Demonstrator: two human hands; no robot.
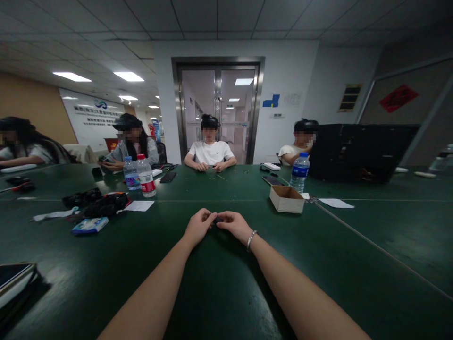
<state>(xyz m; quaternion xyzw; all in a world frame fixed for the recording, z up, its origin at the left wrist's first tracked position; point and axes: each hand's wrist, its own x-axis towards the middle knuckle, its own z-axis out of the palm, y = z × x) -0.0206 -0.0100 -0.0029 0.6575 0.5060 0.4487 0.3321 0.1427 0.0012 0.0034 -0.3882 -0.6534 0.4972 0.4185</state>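
Both my hands meet over the middle of the green table point(226, 283), fingers curled inward and thumbs close together. Between them is a small dark object point(218, 218), mostly covered by the fingers, so its kind cannot be made out. My left hand point(199, 227) pinches it from the left. From the other side my right hand point(236, 225) grips it, with a silver bracelet point(251, 241) on that wrist. Beyond the right hand stands an open-topped cardboard box point(286, 200).
Two water bottles point(145, 177) stand at left, beside black gear point(102, 204) and a blue-white packet point(89, 225). Another bottle point(299, 172) stands behind the box, near a big black case point(361, 152). A phone-like device point(16, 278) lies near left. Several people sit around the table.
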